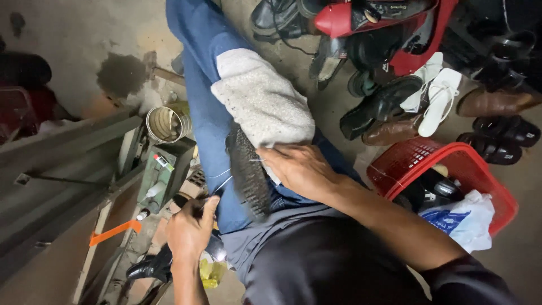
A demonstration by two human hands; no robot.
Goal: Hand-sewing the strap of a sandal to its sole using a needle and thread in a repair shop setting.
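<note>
The right hand (302,169) presses a black shoe sole (248,172) against a pale cloth (262,101) draped over the person's knee, fingers bent and closed on the sole's upper edge. The sole stands on edge across the thigh of the blue jeans (206,68), tread facing the left side. The left hand (191,229) sits lower and outward from that grip, fist closed around a dark tool handle (186,200), probably a stitching awl, though its tip is too small to make out. A thin white thread (223,179) runs from the sole's rim down toward the left fist, taut in part.

To do this stitch well, I judge the right hand's grip should keep the sole pinned firmly so it does not twist as the thread pulls, with the fingers staying clear of where the point comes through. The pull from the left hand is best made straight along the thread line, steady, not jerked, so the stitch seats snug in the rim.

Beyond the right hand lies a red basket (477,164) holding a white bag, with many shoes (389,101) on the floor farther off. Beyond the left hand stands a tin can (166,124) and a green box (164,169).
</note>
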